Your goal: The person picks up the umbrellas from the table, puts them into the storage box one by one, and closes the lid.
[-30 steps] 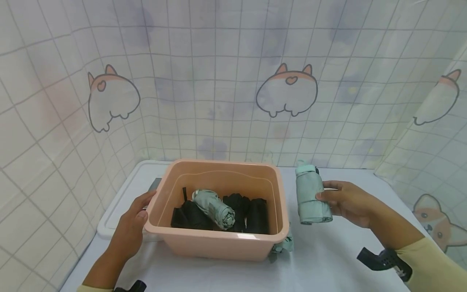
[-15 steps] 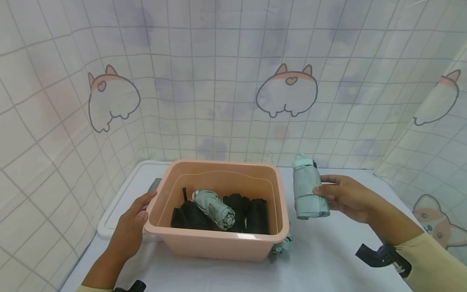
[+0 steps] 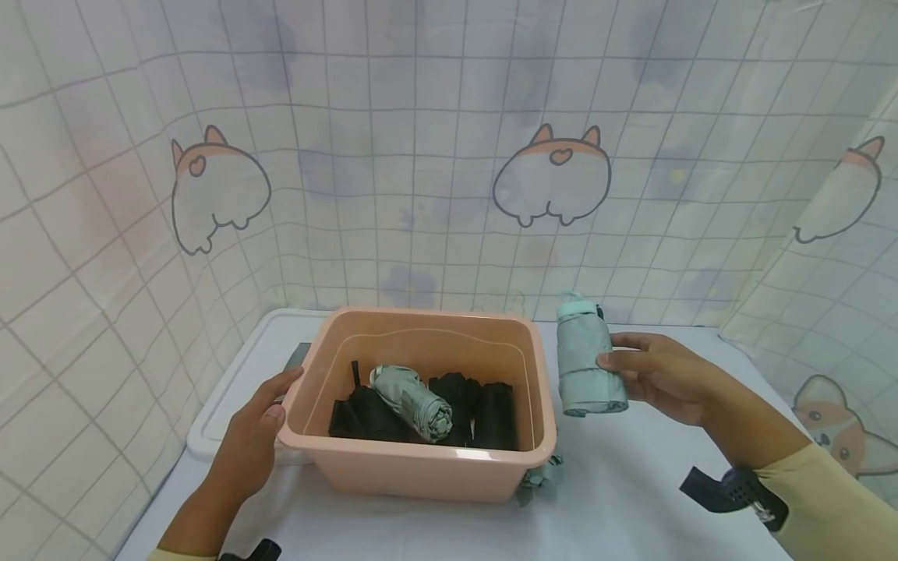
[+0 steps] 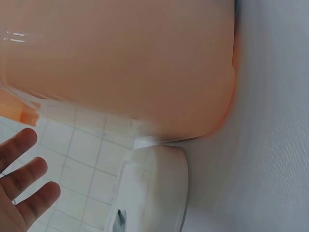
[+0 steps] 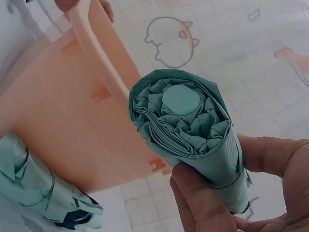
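Observation:
My right hand [image 3: 662,374] grips a rolled pale green folding umbrella [image 3: 589,362] upright, to the right of a peach plastic bin [image 3: 421,471]. The right wrist view shows the umbrella's pleated end with a round green cap, thumb and fingers on either side of its roll. My left hand [image 3: 249,436] touches the bin's left rim; several of its fingers [image 4: 36,195] stretch out straight in the left wrist view. Inside the bin, a second green folding umbrella [image 3: 414,401] lies over dark rolled bundles [image 3: 494,417].
Another green folded umbrella [image 5: 53,188] lies on the white table [image 3: 617,499] against the bin's right side, mostly hidden in the head view. A white lid-like panel [image 3: 231,374] is behind and left of the bin. A patterned curtain [image 3: 449,257] surrounds the table.
My right hand has carried the green umbrella slightly up and left, towards the bin. My left hand and the bin have stayed in place.

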The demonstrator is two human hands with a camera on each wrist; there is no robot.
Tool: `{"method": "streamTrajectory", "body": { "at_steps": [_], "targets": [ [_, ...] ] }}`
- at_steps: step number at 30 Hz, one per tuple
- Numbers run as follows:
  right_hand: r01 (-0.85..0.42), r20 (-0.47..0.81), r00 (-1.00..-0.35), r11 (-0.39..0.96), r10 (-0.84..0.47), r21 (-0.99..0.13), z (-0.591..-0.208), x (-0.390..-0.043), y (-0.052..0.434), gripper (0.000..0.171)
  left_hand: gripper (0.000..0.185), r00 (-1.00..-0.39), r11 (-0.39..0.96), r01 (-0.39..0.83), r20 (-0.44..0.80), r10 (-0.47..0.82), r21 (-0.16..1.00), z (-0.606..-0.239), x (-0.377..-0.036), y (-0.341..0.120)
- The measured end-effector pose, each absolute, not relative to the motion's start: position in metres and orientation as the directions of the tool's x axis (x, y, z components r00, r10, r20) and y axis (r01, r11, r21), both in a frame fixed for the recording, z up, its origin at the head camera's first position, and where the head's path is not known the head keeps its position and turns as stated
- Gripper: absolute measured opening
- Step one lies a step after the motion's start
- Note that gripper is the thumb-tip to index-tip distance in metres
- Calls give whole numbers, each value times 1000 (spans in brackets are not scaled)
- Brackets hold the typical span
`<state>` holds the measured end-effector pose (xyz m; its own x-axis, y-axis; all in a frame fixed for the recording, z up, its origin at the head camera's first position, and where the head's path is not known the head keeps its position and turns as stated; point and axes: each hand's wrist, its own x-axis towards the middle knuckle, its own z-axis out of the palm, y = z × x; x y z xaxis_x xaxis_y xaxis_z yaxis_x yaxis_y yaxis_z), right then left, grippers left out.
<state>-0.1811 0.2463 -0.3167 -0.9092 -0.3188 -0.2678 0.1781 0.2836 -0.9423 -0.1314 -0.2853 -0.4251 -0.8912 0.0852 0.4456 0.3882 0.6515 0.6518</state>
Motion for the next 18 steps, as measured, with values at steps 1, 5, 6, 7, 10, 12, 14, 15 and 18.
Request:
{"method": "streamTrajectory", "body": {
  "at_steps": [1,5,6,7,10,12,14,15,18],
  "targets": [
    [176,-266,-909,281,-322,-943,-317,-181,245,89,50,-890,652,390,447,87,650,-425,-131,-285],
    [170,-259,-906,274,-334,-947,-315,-181,239,88,49,-881,657,401,465,86,638,-427,-132,-286],
    [165,-255,-906,273,-338,-948,-315,-181,238,87,49,-880,660,402,467,86,635,-427,-132,-286],
    [166,-254,-906,269,-339,-949,-315,-180,237,87,48,-878,662,404,471,86,632,-427,-132,-286],
    [165,-251,-905,260,-343,-951,-314,-180,233,87,48,-875,658,409,475,88,633,-427,-132,-286],
    [166,-250,-906,257,-342,-952,-314,-180,231,87,48,-875,657,409,475,87,633,-427,-132,-286],
    [168,-251,-905,255,-343,-952,-313,-180,227,87,48,-875,655,410,476,86,635,-427,-132,-286],
    [168,-252,-905,255,-342,-952,-313,-180,226,87,48,-876,656,407,476,83,635,-427,-132,-286],
    [173,-252,-902,241,-351,-955,-313,-179,222,87,48,-878,651,407,472,84,641,-427,-131,-287]
  ]
}}
